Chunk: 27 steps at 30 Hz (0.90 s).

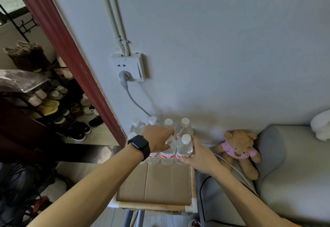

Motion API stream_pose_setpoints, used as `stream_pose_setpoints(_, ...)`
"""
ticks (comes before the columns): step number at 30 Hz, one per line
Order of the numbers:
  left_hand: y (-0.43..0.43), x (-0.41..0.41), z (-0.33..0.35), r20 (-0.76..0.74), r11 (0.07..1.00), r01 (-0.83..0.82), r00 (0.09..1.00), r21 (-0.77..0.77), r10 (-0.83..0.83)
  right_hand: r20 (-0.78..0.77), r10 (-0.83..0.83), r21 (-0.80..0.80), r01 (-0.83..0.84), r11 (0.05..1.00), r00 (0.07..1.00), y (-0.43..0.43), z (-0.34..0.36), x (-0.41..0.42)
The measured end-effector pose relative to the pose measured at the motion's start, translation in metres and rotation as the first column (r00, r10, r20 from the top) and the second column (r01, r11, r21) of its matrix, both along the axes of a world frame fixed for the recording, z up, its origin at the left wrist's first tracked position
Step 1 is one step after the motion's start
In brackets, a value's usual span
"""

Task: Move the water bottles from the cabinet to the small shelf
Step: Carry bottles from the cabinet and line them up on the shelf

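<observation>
The water bottles point(184, 128) are standing packed together at the back of the small shelf point(151, 206). The left hand point(159, 141) is curling its grip over a middle bottle point(167, 153). The right hand point(198, 157) is gripping the front-right bottle point(184, 149). A careless release is risking a nudge that topples the touching neighbours.
</observation>
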<state>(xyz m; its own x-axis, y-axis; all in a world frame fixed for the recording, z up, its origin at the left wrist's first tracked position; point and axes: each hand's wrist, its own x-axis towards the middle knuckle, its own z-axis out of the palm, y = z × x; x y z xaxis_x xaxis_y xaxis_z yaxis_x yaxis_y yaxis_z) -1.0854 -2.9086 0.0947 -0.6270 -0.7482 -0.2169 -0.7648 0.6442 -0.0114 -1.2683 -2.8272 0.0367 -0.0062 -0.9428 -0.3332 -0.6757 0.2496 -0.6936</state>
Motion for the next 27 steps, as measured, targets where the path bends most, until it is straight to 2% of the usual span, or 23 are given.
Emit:
stream_pose_setpoints(3, 0.003, 0.001, -0.003, -0.021, 0.998, -0.045, 0.999, 0.049, 0.047, 0.158, -0.078, 0.082, 0.066, 0.994, 0.984, 0.002, -0.014, -0.004)
stream_pose_setpoints(7, 0.007, -0.001, -0.009, -0.049, 0.993, -0.099, 0.994, 0.069, 0.103, 0.213, -0.064, 0.113, 0.041, 0.993, 0.975, 0.002, -0.034, -0.007)
stream_pose_setpoints(10, 0.011, -0.005, -0.014, -0.065, 0.991, -0.127, 0.989, 0.039, 0.129, 0.114, 0.003, 0.032, -0.007, 0.999, 0.993, 0.001, -0.047, -0.002)
stream_pose_setpoints(15, 0.017, -0.013, -0.011, -0.052, 0.976, -0.218, 0.974, 0.027, 0.219, 0.003, -0.044, -0.086, 0.044, 0.995, 0.999, 0.003, -0.07, 0.003)
stream_pose_setpoints(21, 0.021, -0.022, -0.004, -0.037, 0.956, -0.291, 0.956, 0.04, 0.292, 0.014, -0.043, -0.095, 0.045, 0.994, 0.999, 0.003, -0.075, -0.002)
stream_pose_setpoints(27, 0.021, -0.025, -0.008, 0.041, 0.944, -0.323, 0.946, 0.063, 0.321, 0.068, 0.005, -0.111, 0.002, 0.994, 0.998, 0.004, -0.071, -0.01)
